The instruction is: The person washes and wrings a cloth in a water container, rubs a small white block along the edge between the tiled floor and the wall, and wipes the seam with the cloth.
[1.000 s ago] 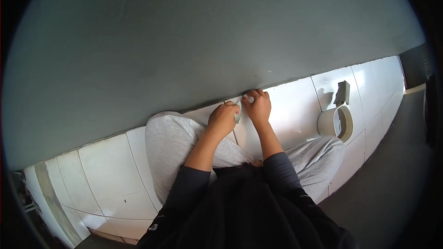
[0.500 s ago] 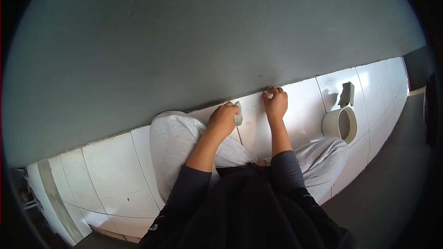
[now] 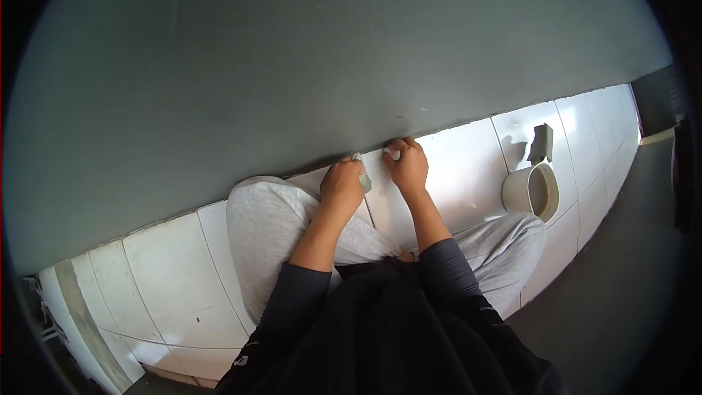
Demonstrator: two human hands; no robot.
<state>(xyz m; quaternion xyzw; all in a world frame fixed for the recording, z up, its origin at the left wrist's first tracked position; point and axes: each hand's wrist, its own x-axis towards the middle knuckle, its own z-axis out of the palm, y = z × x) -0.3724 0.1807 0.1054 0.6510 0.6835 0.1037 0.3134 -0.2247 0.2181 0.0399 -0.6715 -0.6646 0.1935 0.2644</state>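
My left hand (image 3: 341,186) is closed around a pale grey-green piece (image 3: 365,180), flat like a sponge or block, close to the foot of the wall. Beside it, to the right, my right hand (image 3: 411,168) is closed on a small white piece (image 3: 395,153) that shows at the fingertips; its kind I cannot make out. Both hands are at the seam where the dark grey wall (image 3: 329,66) meets the white tiles (image 3: 457,168). A narrow gap separates the two hands.
A white container (image 3: 517,192) with greyish contents stands on the tiles to the right. Just beyond it is a dark grey-green block (image 3: 542,143). My crossed legs in grey trousers (image 3: 267,227) lie close below the wall. A dark floor (image 3: 607,271) borders the tiles.
My right hand has moved left along the seam, nearer to my left hand. The left hand has shifted slightly left, still holding the grey-green piece. The view has also shifted a little.
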